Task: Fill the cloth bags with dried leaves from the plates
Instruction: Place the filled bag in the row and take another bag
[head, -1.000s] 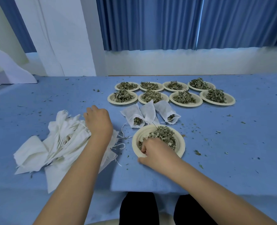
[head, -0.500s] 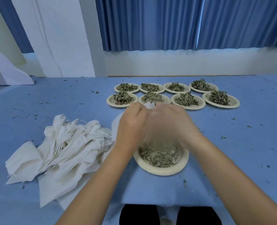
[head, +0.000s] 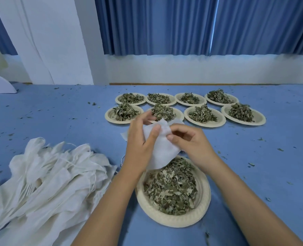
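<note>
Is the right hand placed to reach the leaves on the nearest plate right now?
Probably yes. The right hand pinches the cloth bag just above the nearest plate, whose leaves lie uncovered below it; only the bag's lower corner overhangs the far rim. It must first let go.

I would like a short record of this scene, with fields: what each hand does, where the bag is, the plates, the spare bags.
left hand: grips the cloth bag, thumb on its front
right hand: pinches the bag's upper edge
cloth bag: white, held up between both hands, above the near plate's far side
near plate: holds loose dried leaves
far plates: eight, in two rows of four, each with a heap of leaves
bag pile: flat white bags with strings, to the person's left
table: blue cover, leaf crumbs scattered
</note>
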`<state>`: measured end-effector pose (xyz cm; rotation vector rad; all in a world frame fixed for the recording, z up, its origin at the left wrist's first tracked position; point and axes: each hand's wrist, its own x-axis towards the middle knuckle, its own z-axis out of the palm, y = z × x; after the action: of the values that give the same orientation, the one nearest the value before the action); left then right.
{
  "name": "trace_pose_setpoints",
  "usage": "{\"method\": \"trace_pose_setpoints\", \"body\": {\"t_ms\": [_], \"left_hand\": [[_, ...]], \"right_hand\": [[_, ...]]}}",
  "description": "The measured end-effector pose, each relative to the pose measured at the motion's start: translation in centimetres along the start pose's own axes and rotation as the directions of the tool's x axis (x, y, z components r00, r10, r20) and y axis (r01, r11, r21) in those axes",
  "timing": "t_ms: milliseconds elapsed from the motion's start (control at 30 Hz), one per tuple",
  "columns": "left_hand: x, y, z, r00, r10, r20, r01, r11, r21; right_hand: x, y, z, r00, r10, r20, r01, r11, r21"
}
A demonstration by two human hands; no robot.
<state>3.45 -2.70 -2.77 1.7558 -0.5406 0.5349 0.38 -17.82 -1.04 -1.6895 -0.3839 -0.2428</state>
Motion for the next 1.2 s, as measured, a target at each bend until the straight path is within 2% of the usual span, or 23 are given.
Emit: {"method": "trace_pose_setpoints", "body": {"t_ms": [33, 100, 233, 400, 567, 700, 833, 900, 933, 1000, 1033, 1100, 1200], "left_hand": [[0.0, 0.0, 0.0, 0.999, -0.034, 0.042, 0.036, 0.998, -0.042], [0.1, 0.2, -0.1, 0.998, -0.029, 0.055, 0.032, 0.998, -0.056], [0.3, 0.4, -0.9, 0.995, 0.094, -0.021, -0.095, 0.994, -0.045], [-0.2, 1.1, -1.4, 0.981, 0.190, -0.047, -0.190, 0.982, -0.008], [-0.9, 1.2, -1.1, 0.949, 0.315, -0.026, -0.306, 0.936, 0.174], [-1.1, 1.2, -1.0, 0.940, 0.339, -0.020, -0.330, 0.925, 0.187], [-1.2, 1.2, -0.8, 0.929, 0.361, -0.076, -0.338, 0.916, 0.216], [-1.2, 1.0, -0.9, 0.924, 0.353, -0.144, -0.309, 0.915, 0.259], [-1.2, 0.9, -1.0, 0.920, 0.345, -0.185, -0.292, 0.919, 0.263], [-1.2, 0.9, -1.2, 0.922, 0.323, -0.216, -0.280, 0.937, 0.208], [-1.3, 1.0, -1.2, 0.934, 0.308, -0.180, -0.278, 0.945, 0.173], [-1.5, 1.1, -0.9, 0.958, 0.281, -0.055, -0.271, 0.951, 0.149], [-1.9, 1.1, -0.1, 0.988, 0.141, 0.060, -0.147, 0.985, 0.094]], "right_hand": [[0.1, 0.2, 0.4, 1.000, -0.014, 0.009, 0.014, 1.000, 0.020], [0.4, 0.7, 0.7, 0.998, -0.060, 0.011, 0.060, 0.996, -0.068], [0.2, 1.2, 0.7, 0.980, -0.197, -0.019, 0.182, 0.936, -0.300], [-0.3, 1.0, 0.4, 0.910, -0.415, 0.020, 0.358, 0.759, -0.544], [-0.5, 0.8, 1.1, 0.858, -0.493, 0.142, 0.443, 0.571, -0.692], [-0.4, 1.0, 0.8, 0.854, -0.495, 0.160, 0.436, 0.515, -0.738], [-0.4, 1.6, 0.4, 0.865, -0.493, 0.092, 0.397, 0.562, -0.726], [-0.5, 1.8, 0.5, 0.886, -0.463, 0.018, 0.363, 0.669, -0.649], [-0.6, 1.7, 0.5, 0.903, -0.426, -0.063, 0.307, 0.740, -0.599], [-0.6, 1.6, 0.5, 0.937, -0.244, -0.251, 0.134, 0.913, -0.385], [-0.6, 1.5, 0.5, 0.944, -0.124, -0.307, 0.051, 0.970, -0.237], [-0.6, 1.4, 0.3, 0.943, 0.019, -0.333, -0.034, 0.999, -0.041], [-0.8, 1.0, 0.3, 0.959, 0.046, -0.281, -0.024, 0.996, 0.082]]}}
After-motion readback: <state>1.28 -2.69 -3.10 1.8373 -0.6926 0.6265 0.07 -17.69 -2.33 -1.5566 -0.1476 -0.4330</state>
